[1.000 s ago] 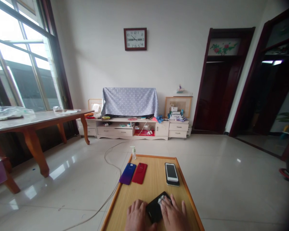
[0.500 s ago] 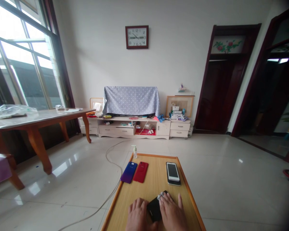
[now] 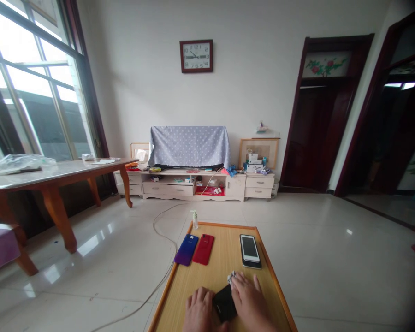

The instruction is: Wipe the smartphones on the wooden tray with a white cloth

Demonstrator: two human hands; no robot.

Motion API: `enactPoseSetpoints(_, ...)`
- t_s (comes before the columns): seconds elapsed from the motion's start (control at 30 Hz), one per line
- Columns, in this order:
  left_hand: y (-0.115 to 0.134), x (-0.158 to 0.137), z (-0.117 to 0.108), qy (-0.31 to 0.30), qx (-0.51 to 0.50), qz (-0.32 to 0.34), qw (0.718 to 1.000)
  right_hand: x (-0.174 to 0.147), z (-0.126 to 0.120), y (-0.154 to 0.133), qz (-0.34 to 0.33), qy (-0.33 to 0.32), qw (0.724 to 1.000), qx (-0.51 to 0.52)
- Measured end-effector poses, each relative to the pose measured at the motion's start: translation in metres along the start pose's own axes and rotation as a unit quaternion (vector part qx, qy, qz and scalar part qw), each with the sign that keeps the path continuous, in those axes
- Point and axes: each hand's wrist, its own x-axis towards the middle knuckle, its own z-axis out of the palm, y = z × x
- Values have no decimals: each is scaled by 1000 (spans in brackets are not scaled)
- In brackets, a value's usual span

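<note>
- A flat black rectangular phone (image 3: 225,303) lies on the near end of the light wooden bench with an orange rim (image 3: 207,276), between the two hands.
- The left hand (image 3: 199,313) lies flat, its fingers spread and resting against the left edge of the black phone; this grip is apart, clamped on nothing.
- The right hand (image 3: 249,303) presses a small crumpled white wipe (image 3: 231,278) at the far corner of the black phone; the fingertips cover the wipe, and whether this grip is clamped on it or only pressing cannot be told.
- A white-framed phone with a dark screen (image 3: 250,249) lies face up just beyond the right hand, near the right rim of the bench.
- A red phone (image 3: 204,249) and a blue-to-purple phone (image 3: 186,249) lie side by side, touching, at the left rim.
- A small clear pump bottle (image 3: 194,219) stands upright at the far left corner.
- A pale cable (image 3: 159,276) runs across the tiled floor left of the bench.
</note>
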Motion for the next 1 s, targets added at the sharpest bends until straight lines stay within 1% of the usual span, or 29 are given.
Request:
enactPoseSetpoints(0.1, -2, 2, 1, -6, -2, 0, 1000, -9, 10, 23, 3, 12, 1000, -23)
enactPoseSetpoints(0.2, -2, 3, 5, 7, 3, 0, 1000, -27, 24, 39, -13, 32, 999, -38)
enactPoseSetpoints(0.33, 2, -1, 9, 42, 12, 12, 999, -50, 39, 49, -46, 70, 995, -62)
enactPoseSetpoints(0.47, 4, -4, 11, 58, 24, 26, 998, -63, 48, 57, -108, 72, 987, -90)
enactPoseSetpoints(0.57, 7, -5, 11, 54, 37, 35, 997, -69, 52, 62, -137, 88, 981, -106)
enactPoseSetpoints(0.7, 14, -9, 8, 22, 82, 30, 996, -72, 55, 68, -138, 123, 978, -100)
enactPoseSetpoints(0.8, 14, -11, 10, 8, 107, 37, 993, -73, 56, 72, -145, 128, 977, -91)
enactPoseSetpoints(0.93, 4, -10, 24, 30, 98, 101, 990, -73, 56, 76, -143, 129, 979, -73)
enactPoseSetpoints(1.0, -1, -8, 32, 74, 97, 112, 986, -72, 53, 74, -135, 135, 980, -54)
